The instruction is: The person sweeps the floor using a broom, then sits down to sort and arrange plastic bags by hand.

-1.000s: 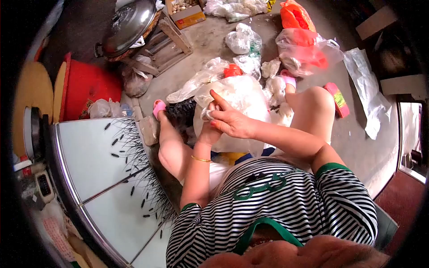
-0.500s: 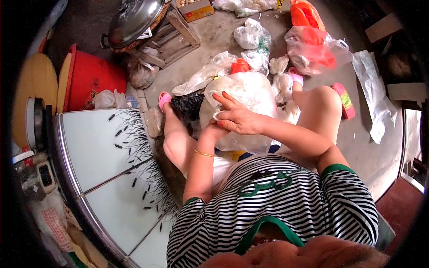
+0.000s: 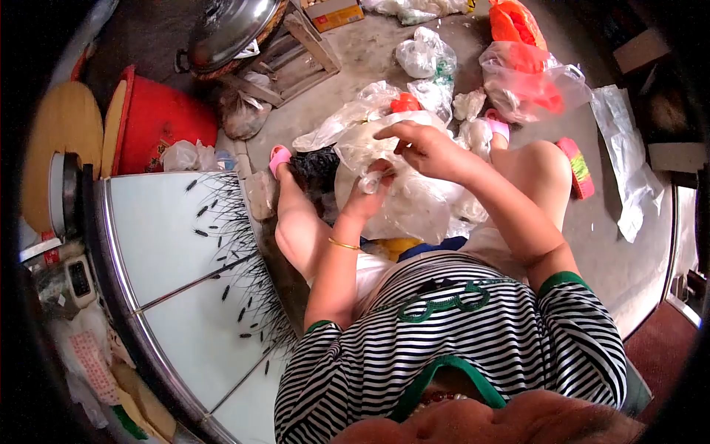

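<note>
Head camera view shows a person sitting with both bare hands above a large translucent plastic bag (image 3: 425, 211) that lies between the knees. The left hand (image 3: 362, 203), with a gold bracelet (image 3: 344, 244) at its wrist, has its fingers closed around a small wad of clear plastic (image 3: 371, 181). Just beside and beyond it, the right hand (image 3: 435, 152) is partly curled, its index finger reaching out over the bag; whether it pinches anything I cannot tell. A black plastic bag (image 3: 314, 170) lies by the left foot, near a pink shoe (image 3: 279, 157). Beyond the large bag, a bit of red plastic (image 3: 404, 103) lies among crumpled clear bags. A glass-topped table (image 3: 177, 251) stands at the person's left, with a red tub (image 3: 166, 122) past its far edge.
</note>
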A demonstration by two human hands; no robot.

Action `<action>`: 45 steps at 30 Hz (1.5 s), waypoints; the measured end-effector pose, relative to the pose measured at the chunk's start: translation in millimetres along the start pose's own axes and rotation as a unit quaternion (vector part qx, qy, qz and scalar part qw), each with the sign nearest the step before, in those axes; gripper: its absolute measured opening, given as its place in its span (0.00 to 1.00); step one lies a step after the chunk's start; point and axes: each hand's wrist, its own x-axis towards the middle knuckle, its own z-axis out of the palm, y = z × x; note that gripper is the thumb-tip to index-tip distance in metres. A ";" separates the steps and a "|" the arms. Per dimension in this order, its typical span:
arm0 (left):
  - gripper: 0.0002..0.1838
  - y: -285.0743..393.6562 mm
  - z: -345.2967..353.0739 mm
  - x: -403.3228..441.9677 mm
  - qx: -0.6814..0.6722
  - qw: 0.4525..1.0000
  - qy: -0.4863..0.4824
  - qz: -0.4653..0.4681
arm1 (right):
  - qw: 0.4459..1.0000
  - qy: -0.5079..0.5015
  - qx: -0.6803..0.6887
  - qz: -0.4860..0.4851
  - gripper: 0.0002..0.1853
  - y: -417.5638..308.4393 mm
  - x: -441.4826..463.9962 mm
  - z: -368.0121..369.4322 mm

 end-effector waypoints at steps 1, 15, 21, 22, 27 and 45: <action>0.12 7.8 1.0 1.2 0.022 0.999 -0.017 -0.020 | 0.999 0.017 0.034 -0.007 0.25 1.8 1.1 7.4; 0.08 19.6 1.1 7.5 -0.001 0.999 0.032 -0.035 | 0.851 0.083 0.431 0.288 0.07 64.7 9.9 36.8; 0.25 38.6 6.1 10.5 0.033 0.995 0.089 0.037 | 0.827 0.113 0.469 0.289 0.09 56.7 6.1 45.2; 0.29 35.0 6.2 11.1 0.049 0.992 0.073 0.087 | 0.825 0.114 0.460 0.306 0.06 55.9 6.4 49.7; 0.23 37.9 13.2 14.0 0.062 0.989 0.094 0.098 | 0.837 0.109 0.449 0.292 0.06 64.4 6.0 51.7; 0.12 32.6 -18.0 20.1 -0.268 0.951 0.089 -0.127 | 0.977 0.024 0.200 0.072 0.45 54.7 -10.8 55.9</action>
